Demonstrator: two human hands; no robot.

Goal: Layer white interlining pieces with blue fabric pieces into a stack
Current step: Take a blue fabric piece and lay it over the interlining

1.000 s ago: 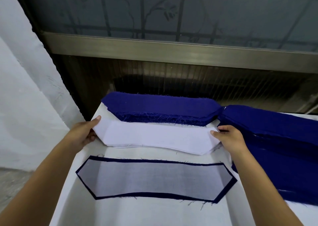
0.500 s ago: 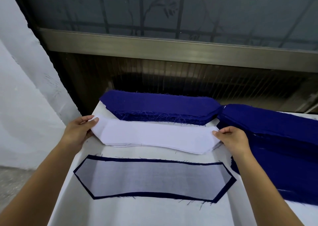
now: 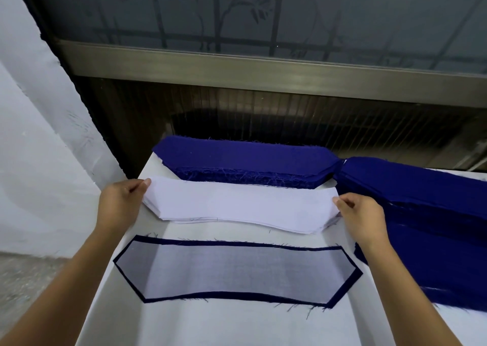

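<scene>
A pile of white interlining pieces [image 3: 242, 206] lies across the middle of the table. My left hand [image 3: 118, 203] pinches the top piece at its left end, and my right hand [image 3: 361, 214] pinches it at its right end. Behind the pile sits a thick stack of blue fabric pieces [image 3: 245, 161]. In front, close to me, lies the layered stack [image 3: 237, 272]: a white interlining piece on a blue piece, whose dark edge shows all around.
The table [image 3: 237, 327] is covered in white cloth. More blue fabric [image 3: 427, 214] is heaped along the right side. A dark wall and window frame [image 3: 263, 69] stand behind the table. A white wall and the floor are at the left.
Both hands have shifted slightly at the ends of the white pile, closing their pinch on the top piece. The pile and stacks lie where they were.
</scene>
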